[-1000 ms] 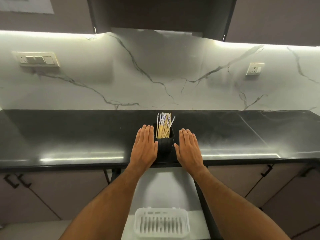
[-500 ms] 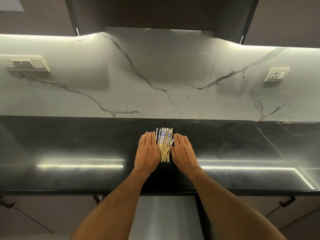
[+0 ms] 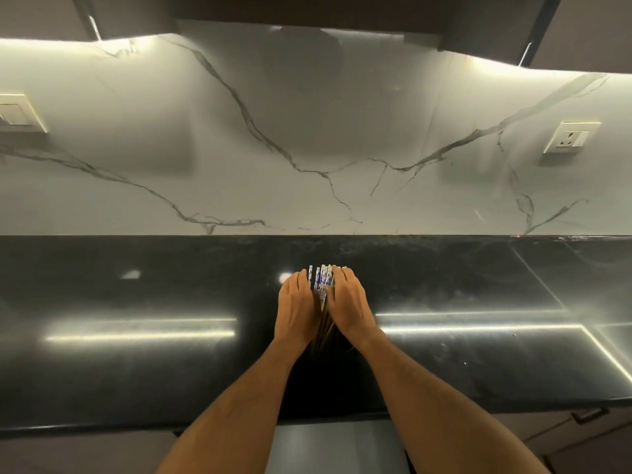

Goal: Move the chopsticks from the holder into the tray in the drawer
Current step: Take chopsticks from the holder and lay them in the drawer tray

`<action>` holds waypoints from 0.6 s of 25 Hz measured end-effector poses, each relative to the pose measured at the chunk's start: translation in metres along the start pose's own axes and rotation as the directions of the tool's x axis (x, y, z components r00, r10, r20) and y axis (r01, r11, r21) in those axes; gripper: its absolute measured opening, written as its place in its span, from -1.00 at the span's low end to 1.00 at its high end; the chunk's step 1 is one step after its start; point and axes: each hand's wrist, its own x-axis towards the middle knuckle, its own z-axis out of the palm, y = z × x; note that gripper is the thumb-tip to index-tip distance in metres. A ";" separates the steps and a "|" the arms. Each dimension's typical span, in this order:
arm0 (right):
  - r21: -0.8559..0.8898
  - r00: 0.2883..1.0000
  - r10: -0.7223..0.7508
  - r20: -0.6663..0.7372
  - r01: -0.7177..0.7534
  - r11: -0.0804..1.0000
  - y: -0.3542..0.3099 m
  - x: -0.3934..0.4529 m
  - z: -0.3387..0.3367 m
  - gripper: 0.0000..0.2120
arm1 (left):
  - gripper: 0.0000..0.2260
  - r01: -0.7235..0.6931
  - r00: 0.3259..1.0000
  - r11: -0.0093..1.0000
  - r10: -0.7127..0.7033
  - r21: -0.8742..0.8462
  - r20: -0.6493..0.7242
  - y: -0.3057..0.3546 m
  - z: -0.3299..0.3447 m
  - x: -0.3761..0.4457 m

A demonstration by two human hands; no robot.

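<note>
A light switch [image 3: 15, 112] sits on the white wall [image 3: 307, 131] at about 9 o'clock, at the far left edge. Below the wall runs a shiny black table [image 3: 136, 371] with long streaks of light on it.

In the middle of the table, the left hand [image 3: 297, 311] comes in from 7 o'clock. Its fingers curl around the left side of the chopsticks [image 3: 320, 280] and press on them. The chopsticks stand up in a tight bunch between the two hands. Their tops are white with blue marks and poke out at 12 o'clock from the hands. Their brown lower parts show in the gap between the wrists. The holder is hidden under the hands, so I cannot tell where it ends.

The right hand [image 3: 349, 307] comes in from 5 o'clock. Its fingers curl around the right side of the bunch and touch it too.

A plug socket [image 3: 570, 137] is on the wall at about 2 o'clock. A grey drawer [image 3: 337, 448] shows at 6 o'clock, between the arms.
</note>
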 end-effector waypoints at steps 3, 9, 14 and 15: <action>0.038 0.997 0.079 -0.005 -0.078 0.996 0.002 0.004 0.008 -0.73 | -0.66 0.040 0.998 0.996 -0.037 -0.076 0.043 -0.002 0.010 0.012; 0.095 0.985 0.173 -0.026 -0.170 0.981 -0.005 0.012 0.017 -0.75 | -0.88 0.042 0.998 0.969 -0.031 -0.242 0.049 -0.006 0.020 0.023; 0.131 0.975 0.218 -0.038 -0.212 0.969 -0.009 0.017 0.021 -0.79 | -0.95 0.148 0.988 0.898 -0.119 -0.415 0.096 -0.007 0.013 0.025; 0.143 0.973 0.226 -0.039 -0.218 0.965 -0.009 0.018 0.021 -0.80 | -0.94 0.171 0.985 0.881 -0.138 -0.441 0.106 -0.007 0.013 0.025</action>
